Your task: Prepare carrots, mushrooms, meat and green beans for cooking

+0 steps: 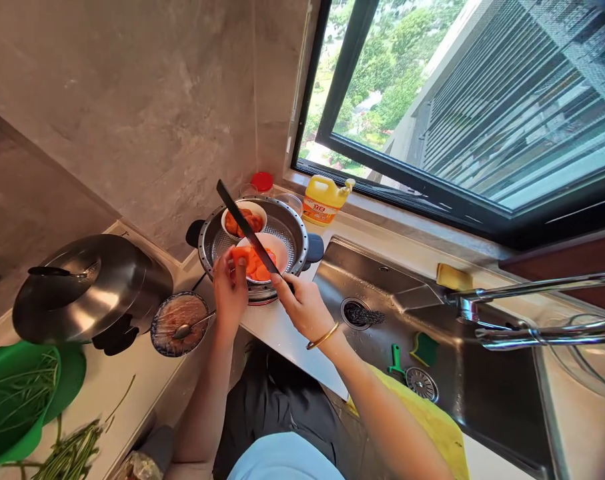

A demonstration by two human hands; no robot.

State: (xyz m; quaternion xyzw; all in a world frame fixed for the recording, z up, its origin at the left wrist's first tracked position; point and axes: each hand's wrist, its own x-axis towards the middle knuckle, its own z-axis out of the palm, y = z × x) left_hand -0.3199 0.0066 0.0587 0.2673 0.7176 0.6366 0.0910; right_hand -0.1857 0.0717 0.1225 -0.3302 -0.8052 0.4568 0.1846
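In my right hand [305, 307] is a kitchen knife [247, 230] with a long dark blade, slanting up and left across the steamer pot. My left hand [231, 287] is closed around a bright orange piece that looks like carrot [241, 254], close beside the blade. Below both hands, a pale bowl [282, 250] holds more orange pieces [258, 268]. Behind it, a white bowl [265, 212] contains reddish-brown chunks [239, 223]. Both bowls sit in the metal steamer pot [299, 230], which has perforated metal inside and dark side handles.
To the right is a steel sink [397, 347] with a faucet [467, 297]. A yellow detergent jug [323, 200] stands by the window. On the left are a wrapped dish with a spoon [182, 331], a large domed metal lid [102, 280], a green basket [27, 400] and loose green stalks [75, 447].
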